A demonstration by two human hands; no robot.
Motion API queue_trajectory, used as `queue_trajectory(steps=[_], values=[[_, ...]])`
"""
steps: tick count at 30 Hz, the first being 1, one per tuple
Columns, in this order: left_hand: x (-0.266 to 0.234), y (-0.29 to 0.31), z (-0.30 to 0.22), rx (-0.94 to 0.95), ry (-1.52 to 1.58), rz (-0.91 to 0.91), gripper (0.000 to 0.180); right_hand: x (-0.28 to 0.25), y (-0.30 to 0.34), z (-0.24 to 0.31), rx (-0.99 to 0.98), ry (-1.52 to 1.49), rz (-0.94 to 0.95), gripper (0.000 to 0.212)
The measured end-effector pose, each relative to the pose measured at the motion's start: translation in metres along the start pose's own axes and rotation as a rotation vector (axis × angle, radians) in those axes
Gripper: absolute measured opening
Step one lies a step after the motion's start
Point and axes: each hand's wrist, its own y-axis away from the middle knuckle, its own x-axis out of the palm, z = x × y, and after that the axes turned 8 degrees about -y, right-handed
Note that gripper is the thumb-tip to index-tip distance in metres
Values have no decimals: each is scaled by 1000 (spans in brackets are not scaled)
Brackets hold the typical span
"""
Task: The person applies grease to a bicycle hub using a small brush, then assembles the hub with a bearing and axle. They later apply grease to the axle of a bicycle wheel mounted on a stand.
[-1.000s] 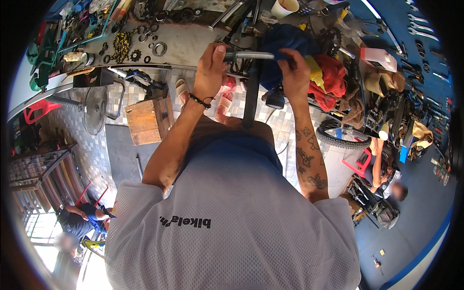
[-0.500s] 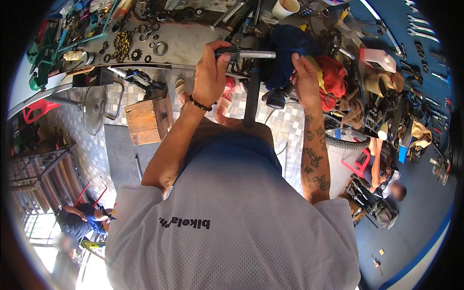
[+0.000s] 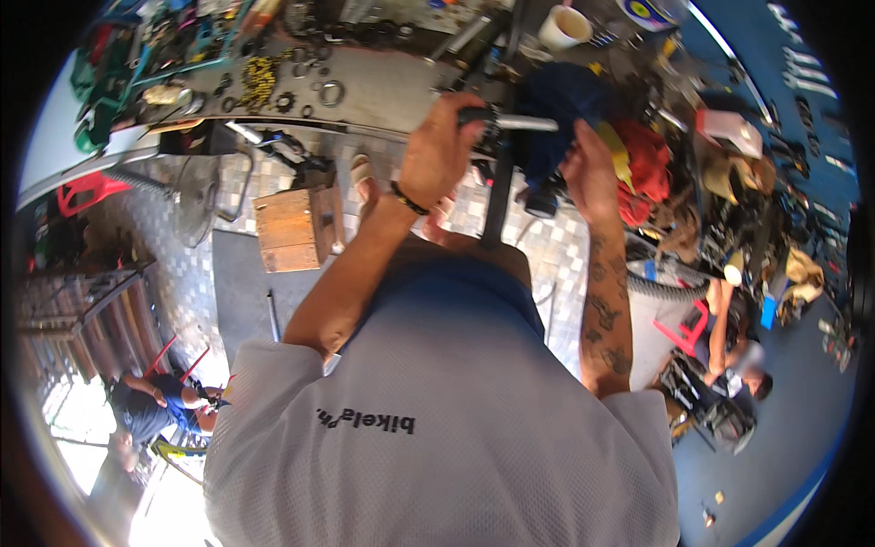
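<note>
My left hand (image 3: pixel 440 146), with a dark bracelet at the wrist, is closed round the black end of a straight metal shaft (image 3: pixel 527 123). The bare silver rod sticks out to the right, held level above the bench edge. A dark collar shows beside my fingers. My right hand (image 3: pixel 591 173) is raised just beyond the rod's tip, apart from it, thumb up and fingers loosely bent with nothing visible in them. Behind the rod and beside my right hand lies a dark blue cloth (image 3: pixel 558 91). Motion blurs both hands slightly.
Rings, cogs and a yellow-black chain (image 3: pixel 258 82) lie on the workbench (image 3: pixel 383 80). A white cup (image 3: pixel 565 27) and red cloth (image 3: pixel 643 159) are at the right. A dark upright bar (image 3: pixel 498 196) stands before me; a wooden box (image 3: pixel 287 232) sits on the floor. Two people are nearby.
My left hand and the shaft have shifted right and slightly down in the view. My right hand has moved the same way; the whole scene has shifted a little too.
</note>
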Motion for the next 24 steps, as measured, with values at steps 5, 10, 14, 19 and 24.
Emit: queue_trajectory(steps=[5, 10, 14, 19, 24], values=[[3, 4, -1, -66, 43, 51, 29, -16, -2, -5, -12, 89, 149, 7], [7, 6, -5, -38, 95, -9, 25, -14, -9, -12, -62, 50, 67, 20], [11, 10, -6, -158, 129, 43, 25, -7, -5, -6, -26, 20, 103, 22], [8, 16, -9, -180, 179, 75, 22, -4, -11, -6, 113, -118, 26, 33], [-18, 31, -9, -417, 255, 78, 30, -3, -13, 11, -70, 185, -123, 50]])
